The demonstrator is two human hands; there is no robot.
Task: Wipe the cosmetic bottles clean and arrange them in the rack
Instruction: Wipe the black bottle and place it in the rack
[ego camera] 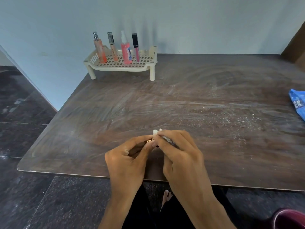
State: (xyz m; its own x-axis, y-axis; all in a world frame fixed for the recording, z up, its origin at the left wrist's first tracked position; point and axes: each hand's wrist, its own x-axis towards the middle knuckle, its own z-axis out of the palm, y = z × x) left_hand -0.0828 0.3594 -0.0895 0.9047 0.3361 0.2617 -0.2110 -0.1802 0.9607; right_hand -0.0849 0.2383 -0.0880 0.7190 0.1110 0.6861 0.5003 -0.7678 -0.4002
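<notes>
**Small cosmetic item held at centre; four bottles stand in rack**

Upper left of centre: a cream perforated rack (122, 63) stands on the far edge of the dark wooden table (198, 96), against the pale blue wall (181, 22). Four items stand upright in it, in a row. From left to right: an orange spray bottle (99, 50) with a silver cap, a slim peach tube (113, 47) with a dark cap, a pink spray bottle (126, 52) with a clear cap, and a pink lip gloss (136, 48) with a black cap.

Lower centre: the left hand (130, 161) has its fingers curled and pinches a small gold-coloured cosmetic item (149, 141) at its end. Most of this item is hidden by the fingers. Touching it on the right, the right hand (179, 154) grips a white wipe (157, 132) and presses it around the item. Both hands hover over the near part of the table.

Right edge, mid-height: a blue packet (298, 103) lies on the table, partly out of frame.
</notes>
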